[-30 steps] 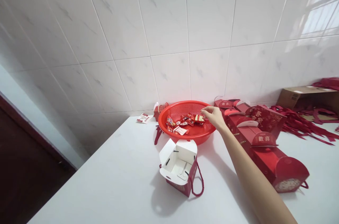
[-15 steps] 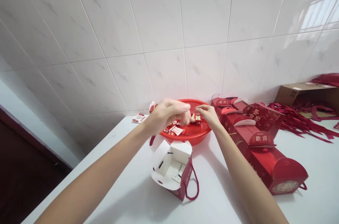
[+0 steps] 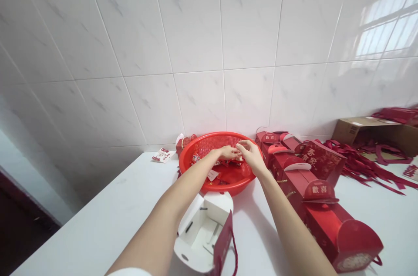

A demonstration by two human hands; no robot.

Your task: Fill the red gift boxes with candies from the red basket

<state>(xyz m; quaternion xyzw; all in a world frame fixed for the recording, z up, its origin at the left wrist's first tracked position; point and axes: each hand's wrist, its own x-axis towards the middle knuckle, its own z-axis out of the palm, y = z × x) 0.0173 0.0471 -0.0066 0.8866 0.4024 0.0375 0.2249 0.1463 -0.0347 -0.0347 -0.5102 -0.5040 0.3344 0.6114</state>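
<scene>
A red plastic basket (image 3: 225, 186) holds small red-and-white wrapped packets (image 3: 213, 175), which look like sweets. My left hand (image 3: 228, 153) reaches over the basket, fingers stretched to the right above the packets. Beside it, at the basket's right rim, my right hand (image 3: 251, 156) has its thumb and fingertips drawn together. Anything pinched there is too small to make out. A cream-and-red packet (image 3: 239, 159) shows just below both hands. Nearer to me stands an open gift box (image 3: 204, 241), white inside and red outside, with a cord handle; my left forearm partly covers it.
Several red gift boxes (image 3: 321, 206) line the table to the right. Dark red ribbons (image 3: 362, 167) lie beside a cardboard box (image 3: 351, 130). A printed card (image 3: 163, 155) lies left of the basket, and a tiled wall (image 3: 199, 97) rises behind.
My left hand has moved lower and farther into the basket. My right hand stays at the right rim. The view has shifted, so the open box appears lower.
</scene>
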